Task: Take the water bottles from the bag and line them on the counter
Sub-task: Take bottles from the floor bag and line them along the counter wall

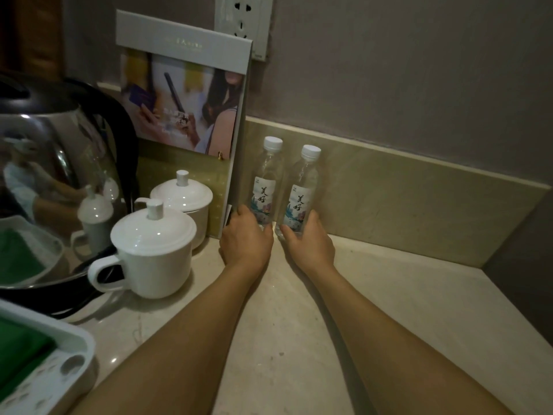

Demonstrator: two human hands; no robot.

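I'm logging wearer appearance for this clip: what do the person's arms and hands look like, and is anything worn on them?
Both forearms are bare as far as the frame shows: no sleeves are visible. The left hand and right hand wear no gloves, and no watch, bracelet or ring can be seen on the wrists or the visible backs of the hands. The fingertips are partly hidden.

Clear plastic bottles (266,187) (paper-looking labels), glossy steel kettle (45,163), seemingly polished stone counter (404,310).
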